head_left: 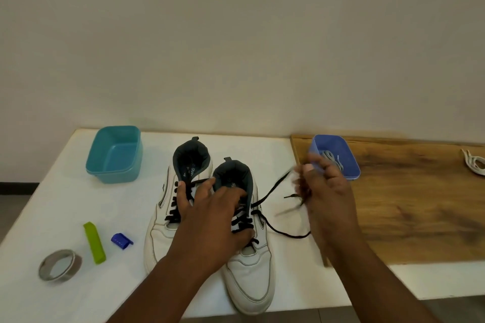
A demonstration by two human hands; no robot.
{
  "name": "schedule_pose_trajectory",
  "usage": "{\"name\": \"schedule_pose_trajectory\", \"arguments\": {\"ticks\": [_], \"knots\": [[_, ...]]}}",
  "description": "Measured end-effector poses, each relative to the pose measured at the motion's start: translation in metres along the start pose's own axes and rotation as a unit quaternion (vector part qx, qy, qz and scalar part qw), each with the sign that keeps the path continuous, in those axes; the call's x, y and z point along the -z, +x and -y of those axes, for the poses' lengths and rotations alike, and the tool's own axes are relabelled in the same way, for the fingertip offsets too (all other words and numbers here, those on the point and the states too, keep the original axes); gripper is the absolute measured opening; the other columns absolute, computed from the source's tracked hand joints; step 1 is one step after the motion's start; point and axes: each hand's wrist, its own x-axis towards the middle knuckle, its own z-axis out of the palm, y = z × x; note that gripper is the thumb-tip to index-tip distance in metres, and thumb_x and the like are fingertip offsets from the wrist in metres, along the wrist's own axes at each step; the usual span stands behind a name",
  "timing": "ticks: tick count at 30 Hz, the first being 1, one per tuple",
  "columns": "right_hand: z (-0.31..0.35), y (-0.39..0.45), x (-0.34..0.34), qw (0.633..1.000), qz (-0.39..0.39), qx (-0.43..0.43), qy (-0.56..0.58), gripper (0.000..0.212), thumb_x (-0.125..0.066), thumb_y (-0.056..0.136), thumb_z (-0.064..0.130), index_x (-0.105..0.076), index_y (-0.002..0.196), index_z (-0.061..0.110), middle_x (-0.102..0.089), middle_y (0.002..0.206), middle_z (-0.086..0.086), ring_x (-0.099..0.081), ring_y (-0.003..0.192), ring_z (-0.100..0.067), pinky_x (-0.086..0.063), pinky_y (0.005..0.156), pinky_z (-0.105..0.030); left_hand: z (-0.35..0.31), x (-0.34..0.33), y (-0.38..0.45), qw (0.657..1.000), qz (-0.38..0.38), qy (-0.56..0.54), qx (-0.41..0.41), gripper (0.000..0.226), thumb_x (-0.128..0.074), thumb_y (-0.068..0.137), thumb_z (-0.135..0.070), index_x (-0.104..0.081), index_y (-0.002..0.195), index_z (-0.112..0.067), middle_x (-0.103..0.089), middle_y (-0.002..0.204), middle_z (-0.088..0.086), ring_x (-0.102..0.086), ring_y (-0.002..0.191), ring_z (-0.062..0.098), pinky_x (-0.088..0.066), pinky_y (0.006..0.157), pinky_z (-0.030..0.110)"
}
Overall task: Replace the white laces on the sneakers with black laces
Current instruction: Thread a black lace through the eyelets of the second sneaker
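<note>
right sneaker laced black, heel away | left hand pressing flat on it | right hand pinching black lace end, off to the right | looks like tightening's next

We see two bare forearms entering from the bottom edge, both without sleeves, watches, bands or gloves. Our left hand, over the white sneakers, shows no rings on its fingers and short nails. Our right hand, to the right of the sneakers, is blurred around the fingertips, so we cannot make out finer detail there.
</note>
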Motion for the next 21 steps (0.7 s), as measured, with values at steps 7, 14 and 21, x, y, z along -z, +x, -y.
{"name": "schedule_pose_trajectory", "arguments": {"ticks": [7, 14, 21], "knots": [[-0.025, 0.003, 0.016, 0.887, 0.075, 0.116, -0.441, 0.029, -0.073, 0.092, 0.029, -0.062, 0.118, 0.037, -0.06, 0.126, 0.011, -0.058, 0.105, 0.002, -0.05, 0.091, -0.022, 0.001, 0.008, -0.001, 0.999, -0.022, -0.04, -0.001, 0.069, -0.06, 0.083, -0.065, -0.032, 0.144, -0.047, -0.044, 0.144, -0.025, -0.012, 0.151, 0.012, 0.012, 0.121, 0.054], [-0.035, -0.013, 0.001, 0.783, 0.218, 0.012, -0.582, 0.019, -0.069, 0.094, 0.037, -0.063, 0.111, 0.032, -0.065, 0.091, 0.01, -0.06, 0.075, -0.007, -0.053, 0.069, -0.025, 0.004, 0.011, 0.005, 0.979, -0.14, -0.144, 0.026, 0.064, -0.056, 0.087, -0.004, -0.045, 0.141, -0.035, -0.062, 0.115, -0.022, -0.048, 0.13, 0.008, -0.012, 0.124, 0.051], [-0.032, -0.013, 0.006, 0.756, 0.288, -0.107, -0.578, 0.026, -0.051, 0.104, 0.04, -0.061, 0.123, 0.025, -0.068, 0.095, 0.007, -0.065, 0.079, -0.008, -0.049, 0.065, -0.021, 0.002, 0.014, 0.003, 0.963, -0.156, -0.218, 0.007, 0.063, -0.05, 0.089, 0.004, -0.049, 0.142, -0.03, -0.062, 0.112, -0.022, -0.053, 0.112, -0.002, -0.026, 0.122, 0.047]]}}
